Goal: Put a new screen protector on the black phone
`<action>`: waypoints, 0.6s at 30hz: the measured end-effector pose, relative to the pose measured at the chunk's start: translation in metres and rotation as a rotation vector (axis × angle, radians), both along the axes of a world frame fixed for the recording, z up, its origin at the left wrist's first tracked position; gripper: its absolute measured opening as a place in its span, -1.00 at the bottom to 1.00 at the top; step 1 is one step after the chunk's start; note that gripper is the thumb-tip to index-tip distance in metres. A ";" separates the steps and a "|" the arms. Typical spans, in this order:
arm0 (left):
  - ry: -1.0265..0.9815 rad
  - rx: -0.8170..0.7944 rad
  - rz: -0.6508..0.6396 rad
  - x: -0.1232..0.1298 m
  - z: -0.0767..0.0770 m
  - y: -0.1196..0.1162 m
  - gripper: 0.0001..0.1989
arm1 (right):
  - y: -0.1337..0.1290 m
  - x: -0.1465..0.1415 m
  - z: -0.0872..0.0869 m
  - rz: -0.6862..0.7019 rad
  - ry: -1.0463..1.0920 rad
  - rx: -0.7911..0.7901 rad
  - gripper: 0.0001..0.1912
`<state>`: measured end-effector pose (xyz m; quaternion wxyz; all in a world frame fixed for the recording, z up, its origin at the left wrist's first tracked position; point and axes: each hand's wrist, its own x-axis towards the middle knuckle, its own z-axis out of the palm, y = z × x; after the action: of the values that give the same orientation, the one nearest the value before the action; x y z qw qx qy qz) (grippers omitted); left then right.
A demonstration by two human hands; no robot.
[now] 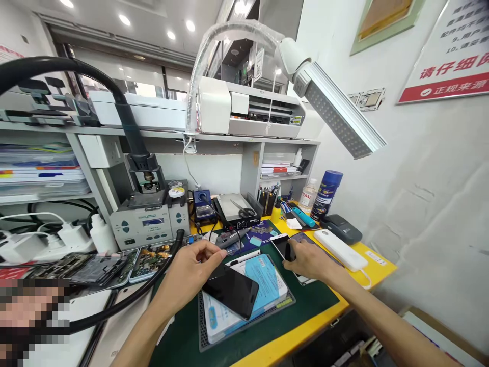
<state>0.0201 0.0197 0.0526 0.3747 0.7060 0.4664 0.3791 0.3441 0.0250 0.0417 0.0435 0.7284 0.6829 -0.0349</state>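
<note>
Just under the left hand's (191, 272) fingers, in the head view, a black phone (235, 293) lies on a pack (265, 272). Those fingers are pinched together; whether anything is between them, I cannot tell. Right of them lies a pen (245, 257). The right hand's (310, 259) fingers touch a white phone (280, 244); I cannot tell whether they grip it. To their right sits a power bank (340, 250).

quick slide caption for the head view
Workbench: left hand near a black phone, right hand at a white phone.
</note>
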 end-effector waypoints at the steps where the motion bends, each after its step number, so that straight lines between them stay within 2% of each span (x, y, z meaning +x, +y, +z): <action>1: 0.002 -0.001 0.001 -0.001 0.000 0.000 -0.58 | 0.001 0.000 0.000 -0.003 0.004 0.005 -0.62; 10: -0.026 -0.009 0.010 0.004 0.000 -0.003 -0.61 | 0.004 -0.009 -0.007 0.003 0.049 0.081 -0.59; 18: 0.089 0.050 0.057 0.005 0.004 -0.005 -0.59 | 0.019 -0.012 -0.006 -0.002 0.086 0.089 -0.61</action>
<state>0.0247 0.0142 0.0566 0.3248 0.7178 0.4929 0.3692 0.3323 0.0438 0.0353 -0.0183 0.7280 0.6843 -0.0360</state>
